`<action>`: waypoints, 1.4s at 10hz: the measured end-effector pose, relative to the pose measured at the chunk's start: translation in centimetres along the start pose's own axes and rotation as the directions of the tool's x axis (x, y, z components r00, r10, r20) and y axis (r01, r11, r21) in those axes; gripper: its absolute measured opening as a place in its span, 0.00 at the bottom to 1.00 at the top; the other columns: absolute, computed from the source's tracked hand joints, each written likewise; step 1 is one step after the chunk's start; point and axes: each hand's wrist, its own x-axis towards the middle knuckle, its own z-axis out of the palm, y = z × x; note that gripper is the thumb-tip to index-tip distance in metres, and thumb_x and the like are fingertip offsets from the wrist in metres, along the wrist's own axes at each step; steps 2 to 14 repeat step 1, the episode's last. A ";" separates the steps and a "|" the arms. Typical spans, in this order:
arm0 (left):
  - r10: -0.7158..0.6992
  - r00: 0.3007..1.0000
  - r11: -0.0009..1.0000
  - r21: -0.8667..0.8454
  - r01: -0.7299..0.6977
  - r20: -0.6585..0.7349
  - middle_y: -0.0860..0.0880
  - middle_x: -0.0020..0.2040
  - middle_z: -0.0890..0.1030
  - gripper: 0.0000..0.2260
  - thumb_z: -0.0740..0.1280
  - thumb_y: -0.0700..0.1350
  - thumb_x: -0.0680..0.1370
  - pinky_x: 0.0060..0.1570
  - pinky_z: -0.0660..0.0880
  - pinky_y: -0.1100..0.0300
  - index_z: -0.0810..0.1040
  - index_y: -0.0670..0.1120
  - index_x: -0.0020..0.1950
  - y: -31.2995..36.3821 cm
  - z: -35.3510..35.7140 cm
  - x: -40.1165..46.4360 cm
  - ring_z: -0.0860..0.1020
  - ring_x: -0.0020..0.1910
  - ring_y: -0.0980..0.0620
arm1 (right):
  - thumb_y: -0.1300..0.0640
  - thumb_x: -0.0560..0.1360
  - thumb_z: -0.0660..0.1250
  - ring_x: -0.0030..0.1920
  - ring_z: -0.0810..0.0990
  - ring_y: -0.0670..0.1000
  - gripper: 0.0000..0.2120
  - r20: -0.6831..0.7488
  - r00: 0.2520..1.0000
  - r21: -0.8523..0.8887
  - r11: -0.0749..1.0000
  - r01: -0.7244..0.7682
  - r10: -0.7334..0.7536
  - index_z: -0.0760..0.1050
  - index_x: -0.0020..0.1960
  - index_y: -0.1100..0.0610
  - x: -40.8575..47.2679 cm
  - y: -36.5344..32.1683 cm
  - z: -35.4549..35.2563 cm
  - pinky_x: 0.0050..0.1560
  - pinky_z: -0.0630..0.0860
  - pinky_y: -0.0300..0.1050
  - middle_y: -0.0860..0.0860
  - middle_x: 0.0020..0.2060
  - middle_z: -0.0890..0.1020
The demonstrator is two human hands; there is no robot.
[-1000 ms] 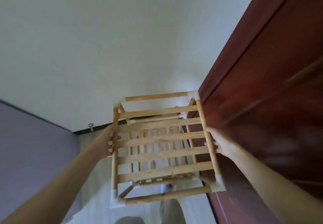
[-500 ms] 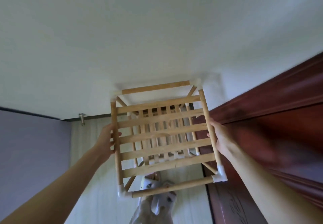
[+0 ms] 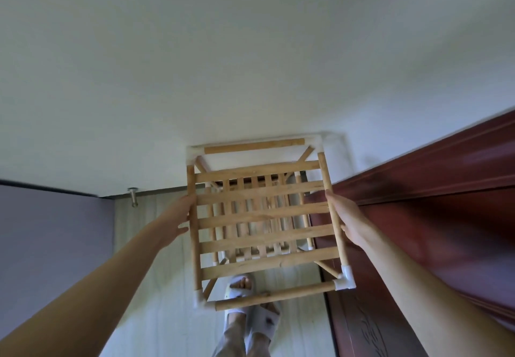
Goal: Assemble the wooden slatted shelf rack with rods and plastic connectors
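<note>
Slatted shelf rack, assembled, held off the floor against the wall. Left hand and right hand each grip a side rod. Best lowered level, so the plastic connectors stay seated.

— What's the rack between my hands made of?

— I see pale, raw-looking wood, matt, with faint grain on the flat slats; the round rods have the same dull finish. The corner connectors look like smooth white plastic with a slight sheen.

— And beside my right hand?

— A dark red-brown door, polished wood, glossy enough to catch light. Past my left hand I make out a matt purple-grey wall and a small shiny metal peg. Below, the slippers look like smooth white plastic or rubber; I can't tell which.
</note>
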 end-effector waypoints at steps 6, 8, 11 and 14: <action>0.094 0.996 0.988 0.128 -0.092 -0.009 0.44 0.66 0.70 0.18 0.56 0.47 0.82 0.64 0.65 0.49 0.64 0.45 0.71 2.0 -0.1 -3.2 0.69 0.65 0.45 | 0.45 0.79 0.60 0.66 0.70 0.54 0.25 0.068 0.994 -0.009 0.997 0.082 -0.082 0.66 0.71 0.58 -3.3 -2.4 -0.3 0.64 0.67 0.50 0.53 0.67 0.71; 0.094 0.996 0.988 0.128 -0.092 -0.009 0.44 0.66 0.70 0.18 0.56 0.47 0.82 0.64 0.65 0.49 0.64 0.45 0.71 2.0 -0.1 -3.2 0.69 0.65 0.45 | 0.45 0.79 0.60 0.66 0.70 0.54 0.25 0.068 0.994 -0.009 0.997 0.082 -0.082 0.66 0.71 0.58 -3.3 -2.4 -0.3 0.64 0.67 0.50 0.53 0.67 0.71; 0.094 0.996 0.988 0.128 -0.092 -0.009 0.44 0.66 0.70 0.18 0.56 0.47 0.82 0.64 0.65 0.49 0.64 0.45 0.71 2.0 -0.1 -3.2 0.69 0.65 0.45 | 0.45 0.79 0.60 0.66 0.70 0.54 0.25 0.068 0.994 -0.009 0.997 0.082 -0.082 0.66 0.71 0.58 -3.3 -2.4 -0.3 0.64 0.67 0.50 0.53 0.67 0.71; 0.094 0.996 0.988 0.128 -0.092 -0.009 0.44 0.66 0.70 0.18 0.56 0.47 0.82 0.64 0.65 0.49 0.64 0.45 0.71 2.0 -0.1 -3.2 0.69 0.65 0.45 | 0.45 0.79 0.60 0.66 0.70 0.54 0.25 0.068 0.994 -0.009 0.997 0.082 -0.082 0.66 0.71 0.58 -3.3 -2.4 -0.3 0.64 0.67 0.50 0.53 0.67 0.71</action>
